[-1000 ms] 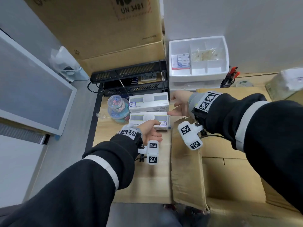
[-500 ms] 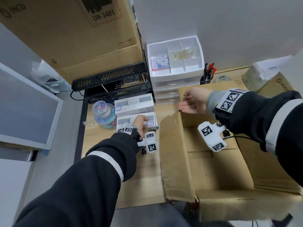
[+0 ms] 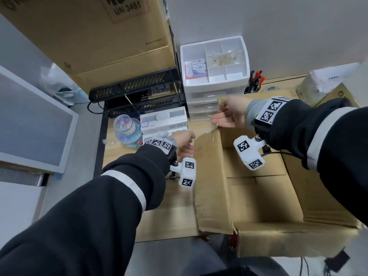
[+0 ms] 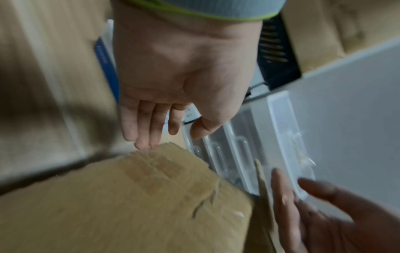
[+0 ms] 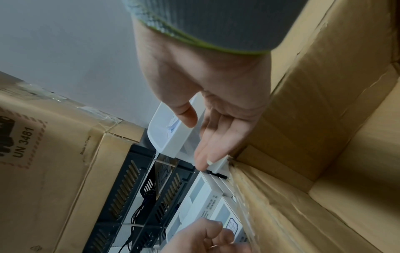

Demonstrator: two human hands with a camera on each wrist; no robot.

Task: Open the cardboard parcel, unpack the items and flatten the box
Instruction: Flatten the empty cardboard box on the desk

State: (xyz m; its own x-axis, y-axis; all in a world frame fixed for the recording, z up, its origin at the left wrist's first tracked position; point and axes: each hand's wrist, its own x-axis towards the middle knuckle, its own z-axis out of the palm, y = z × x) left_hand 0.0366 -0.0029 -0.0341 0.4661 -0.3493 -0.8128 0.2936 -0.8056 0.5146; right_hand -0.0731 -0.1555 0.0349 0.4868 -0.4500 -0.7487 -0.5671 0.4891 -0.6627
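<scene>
The cardboard parcel (image 3: 278, 242) stands open on the wooden table and its inside looks bare. Its left flap (image 3: 211, 176) stands tilted up. My left hand (image 3: 185, 144) is at that flap's far corner; in the left wrist view its fingertips (image 4: 147, 143) touch the flap's edge (image 4: 164, 171) with fingers fairly straight. My right hand (image 3: 223, 118) hovers with straight fingers at the parcel's far left corner, against the far flap (image 5: 303, 106). Two white product boxes (image 3: 165, 122) lie stacked beside the parcel, left of my left hand.
A clear tub of coloured bits (image 3: 127, 130) sits left of the white boxes. Behind are a black wire rack (image 3: 135, 92), a white drawer organiser (image 3: 215, 64), a pen cup (image 3: 253, 84) and a big cardboard carton (image 3: 89, 36). A grey panel (image 3: 29, 120) leans at left.
My left hand has left the white boxes and come right to the parcel's left flap. My right hand has drawn back to the parcel's far corner. My head has turned towards the parcel.
</scene>
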